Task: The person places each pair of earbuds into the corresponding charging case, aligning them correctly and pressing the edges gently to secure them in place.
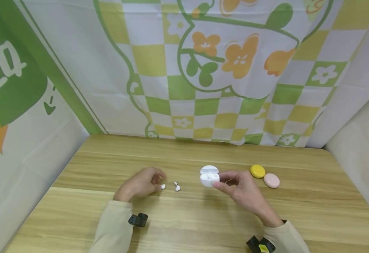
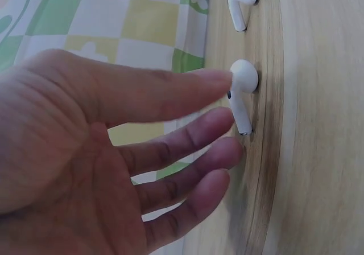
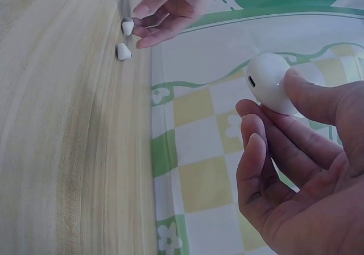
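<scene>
My right hand [image 1: 246, 193] grips a white earbud charging case [image 1: 208, 181] between thumb and fingers, held up over the table with its lid flipped up. In the right wrist view, a small dark port shows on the rounded case [image 3: 266, 81]. My left hand [image 1: 142, 182] is low at the table beside a white earbud [image 1: 163, 186], its fingers loosely bent. Seen from the left wrist, the thumb tip overlaps the head of that earbud [image 2: 244, 77], while the other fingers stay spread and relaxed. A second earbud [image 1: 177, 186] lies between the hands.
On the wooden table [image 1: 184, 225], a yellow round disc [image 1: 258, 171] and a pink one [image 1: 271, 180] lie side by side, just beyond the right hand. A patterned cloth [image 1: 203, 105] hangs along the back edge, with more cloth at both sides.
</scene>
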The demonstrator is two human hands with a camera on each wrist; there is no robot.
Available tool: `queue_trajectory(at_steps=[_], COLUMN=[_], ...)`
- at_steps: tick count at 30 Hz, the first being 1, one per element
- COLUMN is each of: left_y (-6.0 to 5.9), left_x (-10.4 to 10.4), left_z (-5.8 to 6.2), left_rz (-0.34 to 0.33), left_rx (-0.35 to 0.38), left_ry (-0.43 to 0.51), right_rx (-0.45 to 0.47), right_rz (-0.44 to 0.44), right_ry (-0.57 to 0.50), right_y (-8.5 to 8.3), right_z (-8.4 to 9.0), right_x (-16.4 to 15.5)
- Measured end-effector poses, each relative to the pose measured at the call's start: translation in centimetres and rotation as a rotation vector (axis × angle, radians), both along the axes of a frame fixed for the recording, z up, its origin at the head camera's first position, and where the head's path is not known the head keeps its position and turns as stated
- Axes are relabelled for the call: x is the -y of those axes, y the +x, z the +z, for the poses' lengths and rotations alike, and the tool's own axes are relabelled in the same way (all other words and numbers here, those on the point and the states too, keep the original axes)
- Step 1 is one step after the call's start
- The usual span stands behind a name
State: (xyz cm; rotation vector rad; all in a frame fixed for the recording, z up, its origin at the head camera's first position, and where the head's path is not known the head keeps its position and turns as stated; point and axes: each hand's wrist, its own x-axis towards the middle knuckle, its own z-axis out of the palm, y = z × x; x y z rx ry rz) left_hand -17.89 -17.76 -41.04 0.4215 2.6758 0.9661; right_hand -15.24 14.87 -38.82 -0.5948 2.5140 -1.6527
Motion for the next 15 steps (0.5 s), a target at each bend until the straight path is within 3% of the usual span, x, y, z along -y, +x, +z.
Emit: queue_trajectory(at_steps=[15], left_y=[0.40], left_x=[-0.54], left_z=[0.17], left_rz=[-0.002], left_rx=[0.099], left_ry=[-0.035], right_rx=[-0.003], right_rz=[0.004], right_ry=[0.001], right_y=[0.04], right_z=[-0.01], right_x=[0.09])
